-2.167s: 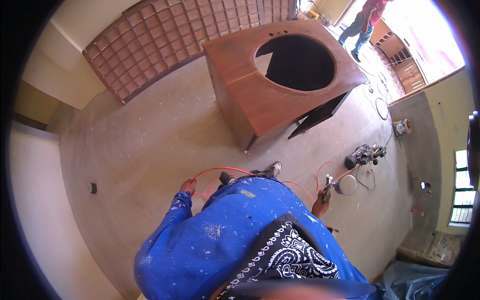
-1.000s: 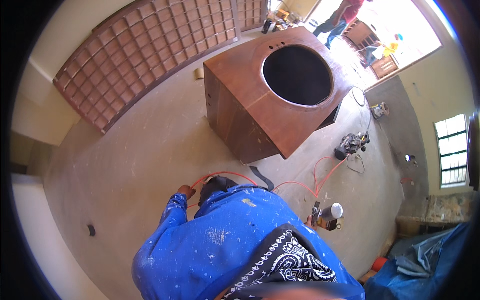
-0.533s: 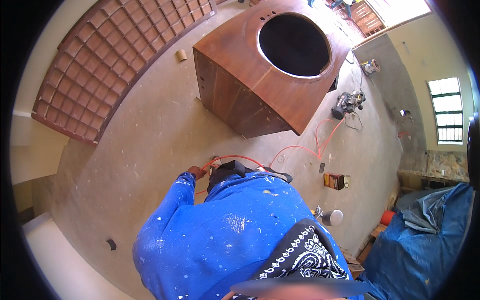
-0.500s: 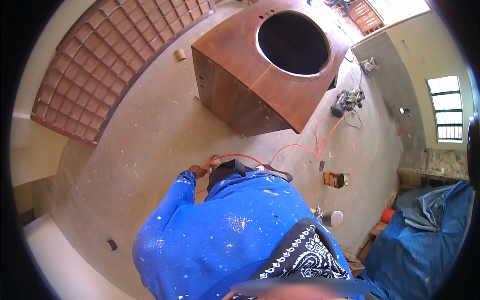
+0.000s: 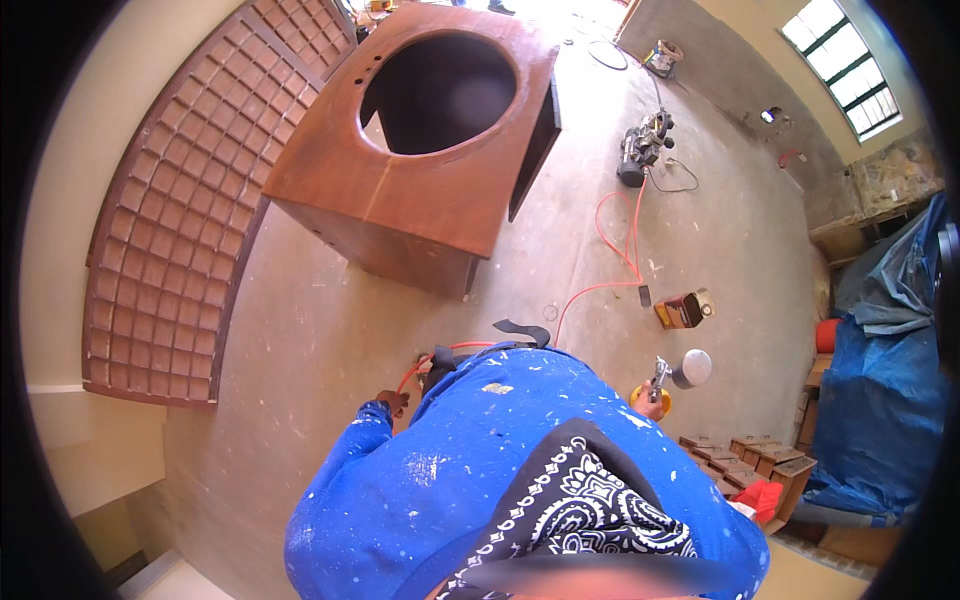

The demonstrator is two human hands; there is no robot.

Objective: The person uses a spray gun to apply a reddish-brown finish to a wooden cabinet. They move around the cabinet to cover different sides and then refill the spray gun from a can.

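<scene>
My left hand is low beside my hip, its fingers closed around an orange-red air hose. The hose passes in front of my waist. On my right, my right hand grips a metal spray gun with a pale round cup. Something yellow shows beside that hand. Ahead stands a big reddish-brown box with a large round opening in its top. My blue, paint-spotted sleeves hide most of both forearms.
An air compressor stands on the floor ahead to the right, hose attached. Nearer is a rectangular tin. Brown gridded panels stand along the left wall. At right are a blue tarp and small brown boxes.
My view has turned right, so the box sits farther left. The right hand and more of the spray gun have come into sight. My left hand still holds the hose.
</scene>
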